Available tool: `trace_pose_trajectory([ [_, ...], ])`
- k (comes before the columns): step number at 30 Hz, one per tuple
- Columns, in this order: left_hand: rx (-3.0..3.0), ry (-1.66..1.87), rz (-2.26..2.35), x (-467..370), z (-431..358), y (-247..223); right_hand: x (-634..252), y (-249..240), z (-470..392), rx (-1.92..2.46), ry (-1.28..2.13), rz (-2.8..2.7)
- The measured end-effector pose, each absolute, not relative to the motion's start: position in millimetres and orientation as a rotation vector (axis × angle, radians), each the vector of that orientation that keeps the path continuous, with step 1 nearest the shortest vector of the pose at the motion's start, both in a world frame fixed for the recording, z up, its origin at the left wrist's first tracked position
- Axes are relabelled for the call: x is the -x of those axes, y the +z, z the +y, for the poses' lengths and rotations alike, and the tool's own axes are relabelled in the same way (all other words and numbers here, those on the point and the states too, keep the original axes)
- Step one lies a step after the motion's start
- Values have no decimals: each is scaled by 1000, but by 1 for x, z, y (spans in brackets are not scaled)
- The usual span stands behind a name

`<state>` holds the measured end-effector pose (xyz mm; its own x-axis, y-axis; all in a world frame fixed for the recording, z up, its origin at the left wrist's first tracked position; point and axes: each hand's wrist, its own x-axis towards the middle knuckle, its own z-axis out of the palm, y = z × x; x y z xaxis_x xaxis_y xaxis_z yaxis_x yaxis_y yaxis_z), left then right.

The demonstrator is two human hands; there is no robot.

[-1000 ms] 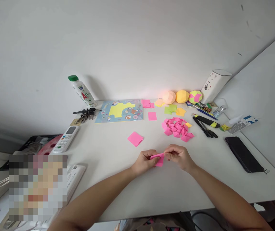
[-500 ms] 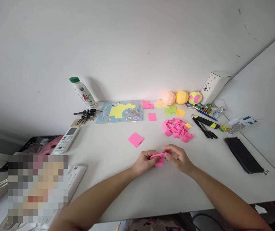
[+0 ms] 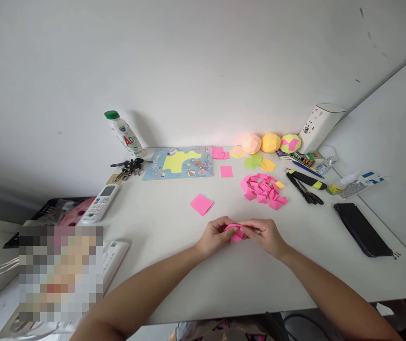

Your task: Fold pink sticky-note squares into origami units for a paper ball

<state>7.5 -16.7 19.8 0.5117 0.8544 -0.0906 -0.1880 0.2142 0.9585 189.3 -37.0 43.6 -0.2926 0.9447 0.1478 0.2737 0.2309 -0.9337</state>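
Note:
Between my hands, above the front part of the white table, is a pink sticky note (image 3: pixel 237 235), partly folded. My left hand (image 3: pixel 218 237) pinches its left side with the thumb on top. My right hand (image 3: pixel 265 235) grips its right edge between thumb and fingers, which cover part of the paper. Just beyond my left hand lies a small stack of pink sticky notes (image 3: pixel 202 204). A pile of folded pink paper pieces (image 3: pixel 262 189) sits beyond my right hand.
Three paper balls (image 3: pixel 270 142) line the wall. Scissors (image 3: pixel 304 189), a utility knife (image 3: pixel 305 179) and a black pouch (image 3: pixel 363 230) lie on the right. At left are a bottle (image 3: pixel 125 135), keys (image 3: pixel 131 166) and a white remote (image 3: pixel 99 203). A blue printed sheet (image 3: pixel 177 163) lies at the back.
My right hand has closed in on the pink sticky note, its fingers now gripping the right edge. The paper looks more folded, and the hands are closer together.

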Motion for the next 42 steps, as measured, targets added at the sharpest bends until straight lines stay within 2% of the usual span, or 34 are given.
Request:
trace_pose_trajectory([
  [42, -1162, 894, 683, -8, -17, 14, -188, 43, -39, 1203, 1343, -1583],
])
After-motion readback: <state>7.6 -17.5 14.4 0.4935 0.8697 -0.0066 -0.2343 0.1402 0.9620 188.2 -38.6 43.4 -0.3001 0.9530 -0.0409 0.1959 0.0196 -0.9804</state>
